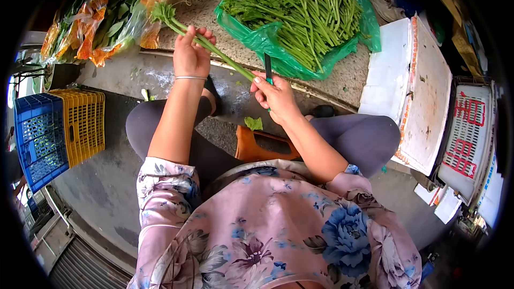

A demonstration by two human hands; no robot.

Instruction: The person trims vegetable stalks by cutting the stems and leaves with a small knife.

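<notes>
A long green vegetable stalk [227, 61] with a leafy tip runs slantwise between my two hands. My left hand [193, 53], with a thin bracelet at the wrist, has its fingers curled around the stalk below its leaves. At the lower end of the stalk, my right hand [276, 96] is closed on a small knife [268, 63] with a dark blade and a green handle. The blade points up, away from me; the thumb of this hand lies at the stalk's end. Beyond my hands, a heap of similar green stalks [305, 10] lies in an open green plastic bag [249, 37].
Bagged leafy greens [110, 18] lie at the upper left. Blue [40, 134] and yellow [85, 120] crates stand at left. A white foam box [423, 96] is at right, beside a white plastic basket [466, 139]. An orange stool [262, 144] sits between my legs.
</notes>
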